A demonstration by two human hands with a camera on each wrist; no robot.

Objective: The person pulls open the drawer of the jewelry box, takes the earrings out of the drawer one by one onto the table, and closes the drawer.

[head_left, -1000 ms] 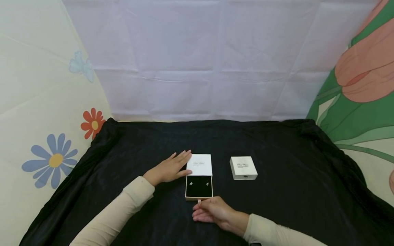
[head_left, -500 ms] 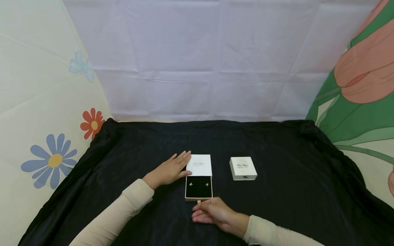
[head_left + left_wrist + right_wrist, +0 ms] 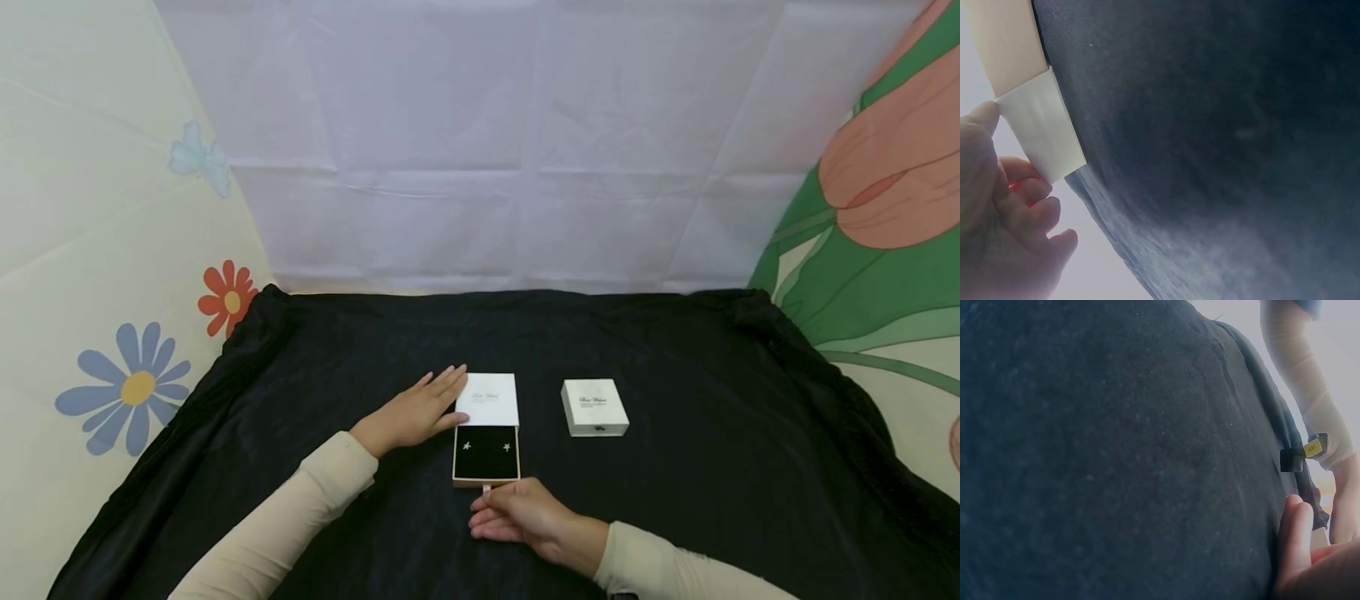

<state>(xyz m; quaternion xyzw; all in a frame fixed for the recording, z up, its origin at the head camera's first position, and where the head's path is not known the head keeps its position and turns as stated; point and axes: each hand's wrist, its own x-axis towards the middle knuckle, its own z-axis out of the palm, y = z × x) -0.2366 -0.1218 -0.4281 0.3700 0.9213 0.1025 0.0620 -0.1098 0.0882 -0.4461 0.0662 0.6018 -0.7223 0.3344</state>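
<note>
Behind the black-draped tabletop (image 3: 712,500) hangs a white backdrop (image 3: 435,125). From my head, the white box (image 3: 491,408) sits midway between the tabletop's left and right edges, drawer (image 3: 486,460) out; my left hand (image 3: 411,417) lies straight-fingered against its left side, my right hand (image 3: 534,518) pinching the drawer's tab (image 3: 487,489). At my left wrist, thumb (image 3: 986,116) and fingers (image 3: 1030,190) touch separate box corners; at my right, two fingers (image 3: 1299,534) press together, their hold hidden.

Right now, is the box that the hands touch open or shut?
Open: the drawer stands out from the white cover, and two small stars show inside.
</note>
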